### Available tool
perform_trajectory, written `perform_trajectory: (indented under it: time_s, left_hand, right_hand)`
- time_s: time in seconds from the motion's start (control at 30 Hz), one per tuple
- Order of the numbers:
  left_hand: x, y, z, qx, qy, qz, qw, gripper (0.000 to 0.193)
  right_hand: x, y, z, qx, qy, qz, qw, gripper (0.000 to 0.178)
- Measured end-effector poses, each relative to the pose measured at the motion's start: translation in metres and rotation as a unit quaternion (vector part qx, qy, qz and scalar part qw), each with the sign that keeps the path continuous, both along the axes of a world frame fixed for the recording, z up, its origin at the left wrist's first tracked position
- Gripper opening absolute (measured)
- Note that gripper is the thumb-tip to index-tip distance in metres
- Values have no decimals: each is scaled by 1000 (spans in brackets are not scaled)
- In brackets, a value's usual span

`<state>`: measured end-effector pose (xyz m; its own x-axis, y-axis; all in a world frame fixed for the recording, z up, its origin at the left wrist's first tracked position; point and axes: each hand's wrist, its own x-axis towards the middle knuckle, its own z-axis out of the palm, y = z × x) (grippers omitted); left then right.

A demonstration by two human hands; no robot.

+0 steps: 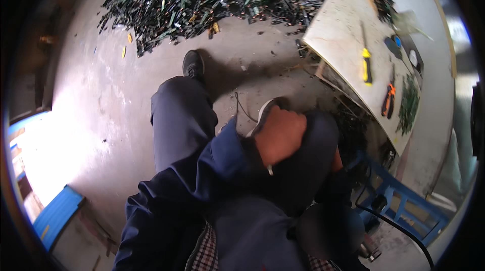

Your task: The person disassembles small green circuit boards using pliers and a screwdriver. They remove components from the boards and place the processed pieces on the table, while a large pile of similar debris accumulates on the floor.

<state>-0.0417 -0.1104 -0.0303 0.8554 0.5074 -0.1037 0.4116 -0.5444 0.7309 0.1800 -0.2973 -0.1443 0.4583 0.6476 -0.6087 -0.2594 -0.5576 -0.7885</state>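
Observation:
My left hand (280, 137) lies across my right thigh near the knee, its back toward me. The fingers look curled in, and their undersides are hidden, so what they hold, if anything, does not show. A small pale tag or zip pull (270, 170) hangs near the cuff. Only a sliver of my right hand (337, 162) shows, beyond the outer side of the right thigh; its fingers are hidden. A thin dark cord loop (237, 101) appears just left of the left hand, beside my shoe (262, 114).
A large pile of dark and green scrap strips (202, 3) covers the far floor. At right, a pale tabletop (333, 28) bears a yellow-black screwdriver (367, 66), orange-handled pliers (389, 100) and green strips (408, 103). Blue stools (60, 215) stand lower left and a blue frame (404, 200) lower right.

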Motion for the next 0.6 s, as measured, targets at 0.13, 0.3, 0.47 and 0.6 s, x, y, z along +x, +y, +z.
perform_trajectory:
  time_s: [0.13,0.3,0.47,0.6]
  left_hand:
    - [-19,-9,34,136,40,-5,990,21]
    - [-50,20,61,-105,7,-121,987,23]
    - [-67,27,71,-184,-24,-48,981,20]
    - [-75,37,73,-213,-70,15,974,21]
  right_hand:
    - [37,22,-78,-37,-97,42,994,24]
    - [58,93,-97,-171,-160,-4,972,22]
    - [68,123,-119,-187,-105,93,972,26]
    - [73,123,-146,-223,-193,231,927,33]
